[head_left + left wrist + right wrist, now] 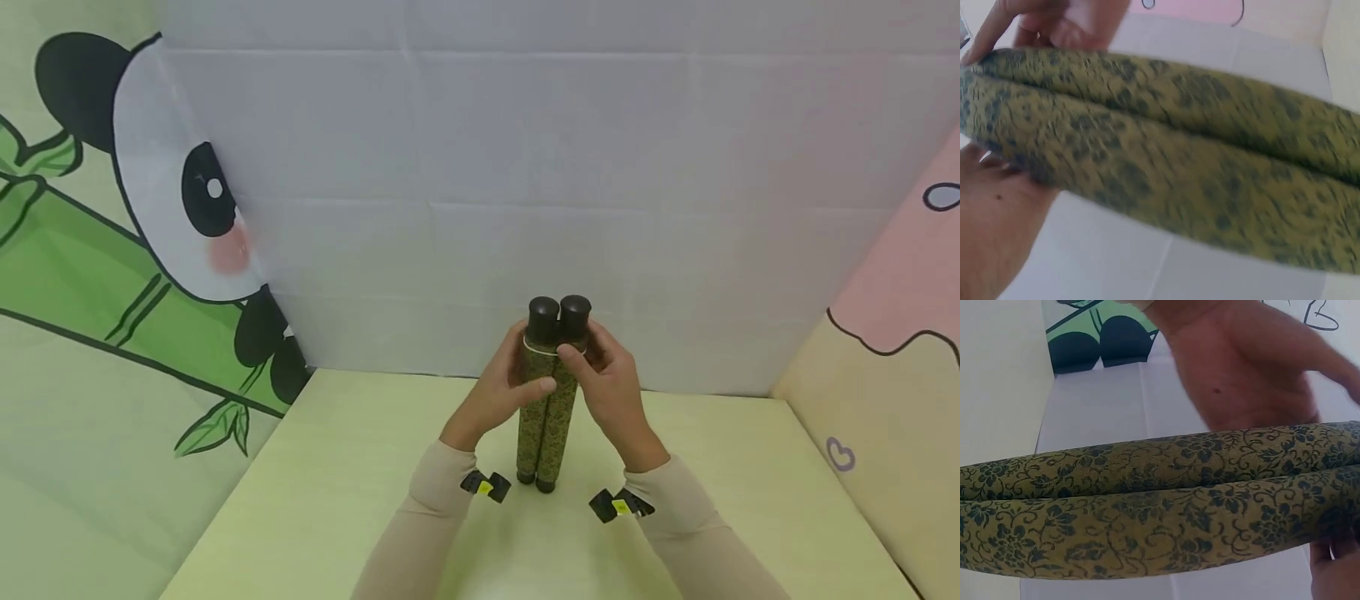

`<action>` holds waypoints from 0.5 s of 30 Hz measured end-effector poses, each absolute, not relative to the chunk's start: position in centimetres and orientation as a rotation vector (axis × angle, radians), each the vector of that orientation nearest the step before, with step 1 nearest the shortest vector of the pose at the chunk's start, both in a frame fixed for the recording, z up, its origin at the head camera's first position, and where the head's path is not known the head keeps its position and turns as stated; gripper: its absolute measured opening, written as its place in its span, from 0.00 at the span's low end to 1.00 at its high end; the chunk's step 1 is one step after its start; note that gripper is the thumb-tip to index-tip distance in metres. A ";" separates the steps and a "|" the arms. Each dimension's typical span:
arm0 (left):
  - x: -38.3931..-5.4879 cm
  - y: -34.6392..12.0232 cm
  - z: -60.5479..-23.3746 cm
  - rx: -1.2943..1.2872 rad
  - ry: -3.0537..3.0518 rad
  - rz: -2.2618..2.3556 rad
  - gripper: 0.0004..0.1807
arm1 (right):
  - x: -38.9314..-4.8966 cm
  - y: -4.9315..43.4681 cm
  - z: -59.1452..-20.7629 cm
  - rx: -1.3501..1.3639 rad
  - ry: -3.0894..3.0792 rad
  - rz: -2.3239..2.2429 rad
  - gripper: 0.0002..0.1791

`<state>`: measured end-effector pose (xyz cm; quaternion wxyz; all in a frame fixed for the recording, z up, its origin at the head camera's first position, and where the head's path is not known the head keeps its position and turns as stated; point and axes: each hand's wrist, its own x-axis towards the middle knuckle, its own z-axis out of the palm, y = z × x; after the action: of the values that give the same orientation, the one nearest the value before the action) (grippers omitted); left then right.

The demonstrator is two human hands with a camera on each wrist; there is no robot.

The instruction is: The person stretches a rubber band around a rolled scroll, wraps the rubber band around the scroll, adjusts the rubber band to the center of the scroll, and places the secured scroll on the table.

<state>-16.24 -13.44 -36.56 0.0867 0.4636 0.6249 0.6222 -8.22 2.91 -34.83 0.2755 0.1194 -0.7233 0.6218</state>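
A rolled scroll [558, 417], wound into two rolls side by side, stands nearly upright in the middle of the head view. Its cloth is olive-yellow with dark floral scrollwork, and black knobs [543, 320] cap both ends. A thin white cord [536, 347] crosses it below the top knobs. My left hand [497, 393] holds the left roll, thumb across the front and fingers hidden behind. My right hand [617, 393] grips the right roll higher up, its thumb near the cord. The patterned cloth [1147, 534] fills much of both wrist views. Whether the bottom knobs touch the table cannot be told.
The pale yellow table [337, 467] spreads beneath both arms. Behind it hangs a creased white sheet [450, 167]. A panda and bamboo painting [150, 183] covers the left wall; pink and cream drawings [900, 292] mark the right wall.
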 end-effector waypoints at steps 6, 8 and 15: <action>-16.5 -11.3 -36.2 1.535 1.886 2.079 0.46 | -9.3 2.8 -35.4 0.337 -1.867 1.682 0.21; -16.6 -10.7 -36.5 1.552 1.924 2.128 0.45 | -9.7 2.6 -35.7 0.327 -1.841 1.675 0.23; -17.0 -9.9 -37.1 1.528 2.085 2.188 0.42 | -11.0 2.1 -36.5 0.315 -1.765 1.654 0.35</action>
<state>-16.99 -9.93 -37.13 -0.1224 0.4477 0.6111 0.6413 -11.05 2.06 -36.50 0.3440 0.1211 -0.6795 0.6366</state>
